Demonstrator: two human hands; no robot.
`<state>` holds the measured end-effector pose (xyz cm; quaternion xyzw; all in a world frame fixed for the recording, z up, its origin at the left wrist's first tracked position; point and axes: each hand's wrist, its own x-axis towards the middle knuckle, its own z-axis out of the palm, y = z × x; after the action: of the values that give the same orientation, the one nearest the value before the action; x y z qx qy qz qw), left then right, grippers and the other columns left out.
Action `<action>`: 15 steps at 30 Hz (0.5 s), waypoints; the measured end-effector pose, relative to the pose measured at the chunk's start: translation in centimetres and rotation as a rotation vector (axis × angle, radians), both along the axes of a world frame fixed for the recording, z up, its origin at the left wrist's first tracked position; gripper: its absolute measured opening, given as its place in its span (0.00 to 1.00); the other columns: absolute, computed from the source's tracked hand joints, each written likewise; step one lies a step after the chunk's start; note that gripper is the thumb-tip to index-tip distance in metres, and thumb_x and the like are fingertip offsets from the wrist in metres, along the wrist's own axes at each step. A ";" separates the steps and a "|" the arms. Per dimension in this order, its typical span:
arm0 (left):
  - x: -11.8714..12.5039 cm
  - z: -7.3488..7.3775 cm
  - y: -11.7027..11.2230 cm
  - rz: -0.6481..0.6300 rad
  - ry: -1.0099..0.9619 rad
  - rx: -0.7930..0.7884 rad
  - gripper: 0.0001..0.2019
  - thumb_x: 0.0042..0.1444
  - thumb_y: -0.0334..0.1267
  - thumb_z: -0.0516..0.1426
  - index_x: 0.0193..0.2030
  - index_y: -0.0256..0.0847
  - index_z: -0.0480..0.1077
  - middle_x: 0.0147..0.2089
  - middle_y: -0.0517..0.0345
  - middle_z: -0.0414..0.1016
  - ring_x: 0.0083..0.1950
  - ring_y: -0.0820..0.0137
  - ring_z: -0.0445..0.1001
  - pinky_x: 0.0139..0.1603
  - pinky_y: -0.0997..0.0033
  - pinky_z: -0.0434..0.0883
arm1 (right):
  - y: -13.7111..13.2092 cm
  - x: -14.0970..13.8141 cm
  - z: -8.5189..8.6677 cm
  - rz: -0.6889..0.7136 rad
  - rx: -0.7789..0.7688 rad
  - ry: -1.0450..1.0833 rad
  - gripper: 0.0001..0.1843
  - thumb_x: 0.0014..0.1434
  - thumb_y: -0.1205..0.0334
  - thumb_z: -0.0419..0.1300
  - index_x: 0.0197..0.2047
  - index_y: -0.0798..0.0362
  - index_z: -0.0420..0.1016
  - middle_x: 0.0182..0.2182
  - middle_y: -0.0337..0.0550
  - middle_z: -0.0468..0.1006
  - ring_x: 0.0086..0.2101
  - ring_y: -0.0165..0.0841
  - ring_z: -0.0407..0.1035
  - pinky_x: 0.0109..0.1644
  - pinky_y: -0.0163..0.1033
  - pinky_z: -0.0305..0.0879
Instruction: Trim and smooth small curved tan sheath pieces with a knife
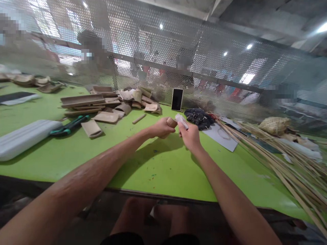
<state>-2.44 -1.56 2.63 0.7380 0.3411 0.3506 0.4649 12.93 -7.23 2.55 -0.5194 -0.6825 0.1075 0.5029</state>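
Both of my hands are raised over the middle of the green table. My left hand (pixel 162 128) is closed around a brown piece of bamboo or wood (pixel 171 122), whose rounded end shows above the fingers. Close beside it, my right hand (pixel 189 134) is closed on a crumpled white sheet (pixel 181 119); whether it is paper or cloth I cannot tell. The white sheet is by the end of the brown piece, and contact between them is unclear. A thin wooden stick (pixel 139 118) lies on the table left of my hands.
Cut bamboo pieces (pixel 83 100) are heaped at the back left, near green-handled shears (pixel 67 128) and a white foam-like block (pixel 28 137). A phone (pixel 177 99) stands behind my hands, beside a dark cloth bundle (pixel 198 117). Long bamboo strips (pixel 278 160) cover the right side.
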 end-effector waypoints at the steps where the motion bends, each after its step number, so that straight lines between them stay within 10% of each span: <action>1: 0.2 -0.1 0.0 0.028 -0.003 -0.023 0.08 0.44 0.30 0.59 0.31 0.39 0.63 0.25 0.63 0.65 0.24 0.77 0.63 0.25 0.74 0.62 | 0.1 0.2 0.0 -0.020 -0.004 0.004 0.18 0.64 0.55 0.54 0.29 0.55 0.77 0.15 0.37 0.68 0.18 0.29 0.62 0.24 0.35 0.59; 9: 1.6 -1.1 1.1 0.205 0.033 0.105 0.12 0.47 0.43 0.63 0.31 0.38 0.67 0.29 0.59 0.69 0.30 0.73 0.65 0.31 0.72 0.64 | 0.5 -0.5 -0.4 0.023 0.131 -0.094 0.21 0.65 0.54 0.53 0.54 0.54 0.80 0.25 0.44 0.79 0.24 0.33 0.70 0.28 0.37 0.65; 15: 2.2 -0.7 0.5 0.318 0.162 0.095 0.12 0.44 0.39 0.64 0.29 0.39 0.65 0.29 0.58 0.69 0.30 0.72 0.66 0.29 0.71 0.62 | 0.8 0.2 -0.3 -0.080 0.124 -0.084 0.20 0.65 0.57 0.53 0.47 0.58 0.82 0.24 0.47 0.79 0.25 0.34 0.72 0.29 0.36 0.64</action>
<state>-0.21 -1.04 1.95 0.7216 0.4729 0.3750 0.3392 13.12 -6.40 2.27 -0.5181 -0.6870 0.0230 0.5090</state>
